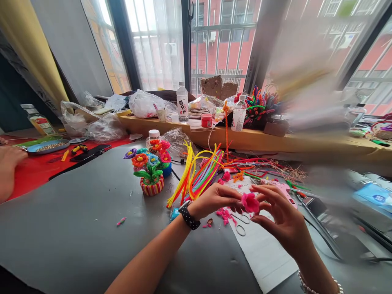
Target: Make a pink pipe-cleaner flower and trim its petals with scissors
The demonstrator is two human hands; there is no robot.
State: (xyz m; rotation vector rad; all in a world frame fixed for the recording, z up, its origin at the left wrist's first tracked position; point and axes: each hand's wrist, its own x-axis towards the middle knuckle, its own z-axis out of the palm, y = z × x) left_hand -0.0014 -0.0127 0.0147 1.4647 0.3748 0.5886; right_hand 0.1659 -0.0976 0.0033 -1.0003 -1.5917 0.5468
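Note:
My left hand [219, 200], with a watch on its wrist, pinches a small pink fuzzy pipe-cleaner flower [250, 203] between thumb and fingers. From the other side my right hand [278, 210] curls around the flower, its fingertips at the petals. Below both hands lies a sheet of white paper [265, 249]. Scissors [240, 230] rest at its edge, their ring handles showing. Pink fuzzy scraps [226, 215] are scattered beside them. To the left of my hands, a bundle of colourful pipe cleaners [199, 173] lies near a striped pot [152, 185] of finished pipe-cleaner flowers.
A pink glue gun [281, 188] lies behind my right hand. Water bottles [183, 104] and plastic bags stand along the wooden sill [171, 127]. At far left, another person's arm [7, 169] rests by a red mat [36, 167]. A large blur covers the right side.

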